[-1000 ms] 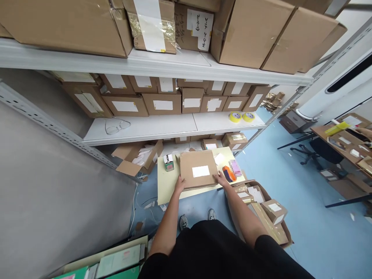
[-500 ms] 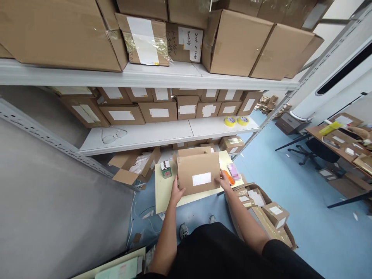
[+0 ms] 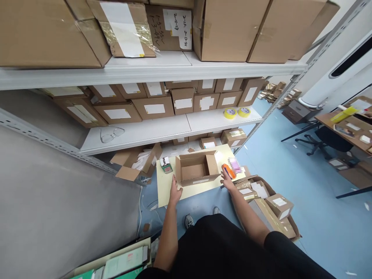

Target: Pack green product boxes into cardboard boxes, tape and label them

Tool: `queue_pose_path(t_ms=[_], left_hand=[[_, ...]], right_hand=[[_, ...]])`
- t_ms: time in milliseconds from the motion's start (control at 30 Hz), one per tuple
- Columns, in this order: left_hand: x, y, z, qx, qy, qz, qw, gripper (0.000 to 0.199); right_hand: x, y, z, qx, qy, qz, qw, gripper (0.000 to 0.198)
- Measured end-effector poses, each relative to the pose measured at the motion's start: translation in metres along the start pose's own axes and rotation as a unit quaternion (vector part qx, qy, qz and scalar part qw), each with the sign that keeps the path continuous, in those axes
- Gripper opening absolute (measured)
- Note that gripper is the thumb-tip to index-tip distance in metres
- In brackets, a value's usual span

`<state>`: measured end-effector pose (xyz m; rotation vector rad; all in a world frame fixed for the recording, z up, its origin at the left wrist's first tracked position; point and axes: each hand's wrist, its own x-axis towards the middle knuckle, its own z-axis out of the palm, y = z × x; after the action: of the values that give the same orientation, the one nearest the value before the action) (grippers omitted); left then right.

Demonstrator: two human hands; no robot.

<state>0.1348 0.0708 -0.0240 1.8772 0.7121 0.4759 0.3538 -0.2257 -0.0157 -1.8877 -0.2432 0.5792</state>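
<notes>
An open cardboard box (image 3: pixel 193 181) sits on the pale yellow tabletop (image 3: pixel 200 191), its inside bare and facing up. Just off its near left corner is my left hand (image 3: pixel 175 191), fingers stretched out and holding nothing. On the other side, my right hand (image 3: pixel 227 180) has its fingers apart, close to an orange and blue box cutter (image 3: pixel 229 171); whether a fingertip touches it I cannot tell. Left of the box stands a small green box (image 3: pixel 166 166). A blurred pink item (image 3: pixel 235 165) lies beyond the cutter.
A metal shelf rack holds labelled cartons (image 3: pixel 158 107), glasses (image 3: pixel 112 134) and yellow tape rolls (image 3: pixel 230 113). Right of my legs, a large carton (image 3: pixel 296 232) holds several packed boxes. An open carton with papers (image 3: pixel 128 174) is left of the table. A desk (image 3: pixel 328 120) stands far right.
The box, held between both hands with its labelled side toward me, now lies with its opening up on the table. Both hands have let go and moved slightly apart.
</notes>
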Motion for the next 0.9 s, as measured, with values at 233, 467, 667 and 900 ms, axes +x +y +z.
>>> queue_pose_path(t_ms=[233,467,667,900], left_hand=[[0.044,0.105,-0.022,0.065,0.052,0.118,0.99,0.053],[0.08,0.086,-0.015,0.304,-0.266,-0.048,0.914,0.099],[0.052,0.05,0.004,0.385,-0.255,-0.041,0.886,0.092],[0.026,0.035,0.03,0.395,-0.17,0.037,0.902,0.031]], right_hand=[[0.021,-0.081,-0.003,0.102,0.021,-0.133,0.986,0.073],[0.028,-0.117,0.072,-0.041,-0.161,-0.123,0.978,0.054],[0.02,-0.103,0.075,-0.275,-0.163,-0.113,0.941,0.057],[-0.001,-0.081,0.035,-0.445,-0.051,-0.113,0.887,0.064]])
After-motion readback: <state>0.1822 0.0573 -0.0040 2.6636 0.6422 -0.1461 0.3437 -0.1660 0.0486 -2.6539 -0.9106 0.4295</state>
